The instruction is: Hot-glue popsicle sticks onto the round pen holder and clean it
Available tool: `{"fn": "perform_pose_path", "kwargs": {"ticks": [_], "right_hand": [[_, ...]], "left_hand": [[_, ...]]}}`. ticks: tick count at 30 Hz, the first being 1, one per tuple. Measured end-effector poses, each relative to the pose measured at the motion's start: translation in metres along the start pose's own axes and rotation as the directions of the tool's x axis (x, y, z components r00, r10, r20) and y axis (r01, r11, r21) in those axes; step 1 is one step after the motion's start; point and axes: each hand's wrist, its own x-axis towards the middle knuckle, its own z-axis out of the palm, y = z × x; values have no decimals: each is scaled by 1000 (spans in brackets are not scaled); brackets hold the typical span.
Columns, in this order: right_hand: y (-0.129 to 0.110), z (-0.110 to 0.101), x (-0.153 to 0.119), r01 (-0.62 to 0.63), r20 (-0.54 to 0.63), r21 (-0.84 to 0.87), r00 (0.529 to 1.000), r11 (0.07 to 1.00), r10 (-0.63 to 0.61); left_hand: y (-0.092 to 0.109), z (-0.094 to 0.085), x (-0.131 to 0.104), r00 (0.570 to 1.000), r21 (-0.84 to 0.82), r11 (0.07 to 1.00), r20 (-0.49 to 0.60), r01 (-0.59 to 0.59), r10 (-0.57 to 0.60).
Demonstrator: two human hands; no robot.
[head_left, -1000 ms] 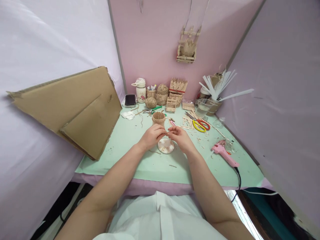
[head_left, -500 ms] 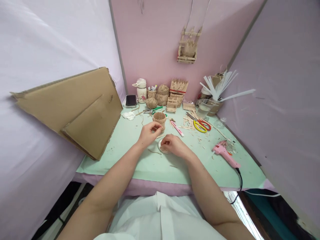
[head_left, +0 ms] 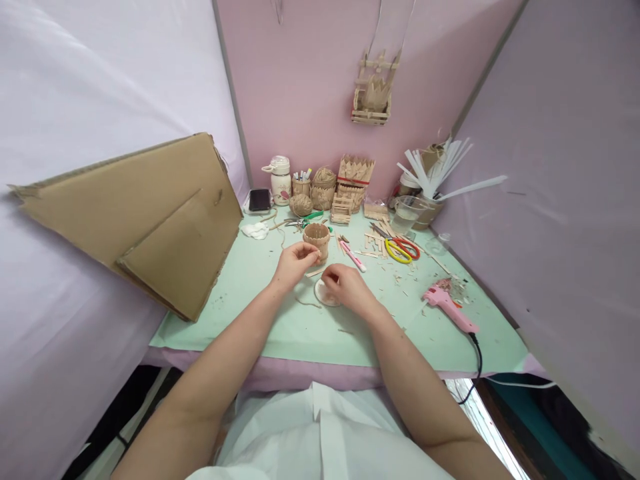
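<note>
My left hand (head_left: 297,262) is pinched closed just in front of a small brown round cup (head_left: 317,233) with a scalloped rim; anything between its fingertips is too small to name. My right hand (head_left: 345,283) hovers over a small white round dish (head_left: 323,294), its thumb and fingertips pressed together. What those fingers hold, if anything, is hidden. A thin wooden stick (head_left: 315,272) lies between the hands, and a short piece of twine (head_left: 307,303) rests on the table left of the dish.
A pink glue gun (head_left: 453,308) with a black cord lies at the right. Scissors (head_left: 399,251), a pink pen (head_left: 353,256) and wood scraps lie beyond my right hand. Cardboard (head_left: 165,213) leans at the left. Twine balls (head_left: 301,205), a bottle (head_left: 281,181) and stick crafts line the back.
My right hand has lifted slightly from the dish, so more of the dish shows. My left hand stays pinched near the cup. The whole view has shifted a little.
</note>
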Motion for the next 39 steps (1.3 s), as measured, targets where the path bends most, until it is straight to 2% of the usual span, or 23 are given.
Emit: {"fn": "perform_pose_path", "kwargs": {"ticks": [3, 5, 8, 20, 39], "right_hand": [[2, -3, 4, -137, -179, 310, 963, 941, 200], [1, -5, 6, -167, -204, 484, 933, 859, 297], [0, -6, 6, -179, -182, 595, 919, 783, 348], [2, -5, 6, -227, -117, 596, 924, 770, 363], [6, -2, 8, -220, -160, 510, 926, 832, 343]], "left_hand": [[-1, 3, -1, 997, -45, 997, 29, 70, -69], [-2, 6, -3, 992, -71, 991, 48, 116, -112], [-2, 10, -5, 985, -85, 984, 73, 159, -153], [-9, 11, -6, 996, 67, 998, 93, 2, -8], [-7, 12, -8, 991, 95, 995, 132, 9, -22]]}}
